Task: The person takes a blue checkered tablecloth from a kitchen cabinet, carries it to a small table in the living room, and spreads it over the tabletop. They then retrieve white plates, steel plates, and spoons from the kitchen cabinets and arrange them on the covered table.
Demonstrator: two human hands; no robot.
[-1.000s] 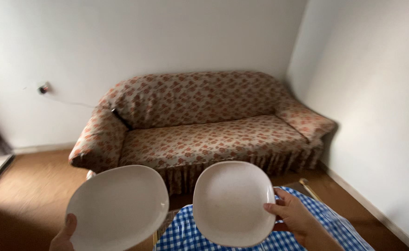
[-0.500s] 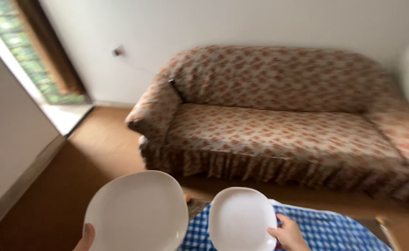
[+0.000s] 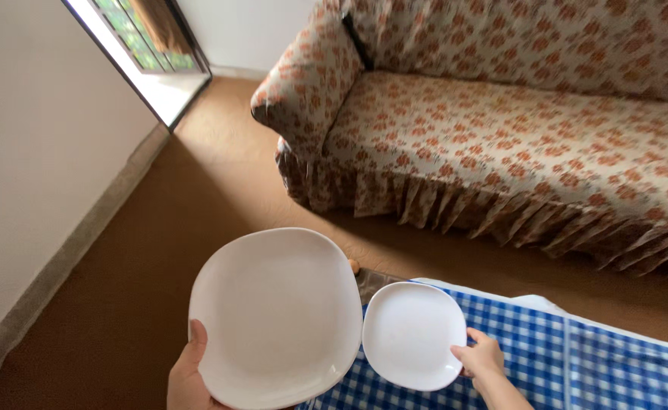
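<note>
Left hand [image 3: 188, 376] grip closed on big plate [image 3: 274, 315] rim, thumb on top; right hand [image 3: 480, 357] pinches small plate [image 3: 412, 334] over checkered bench [image 3: 577, 364].

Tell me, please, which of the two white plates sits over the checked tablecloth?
The smaller plate, held by the right hand, is over the blue checked tablecloth. The larger plate, in the left hand, is mostly over the floor.

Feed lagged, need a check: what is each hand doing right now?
Left hand: closed on the rim of the large white plate.
Right hand: closed on the edge of the small white plate, over the blue checked cloth.
</note>
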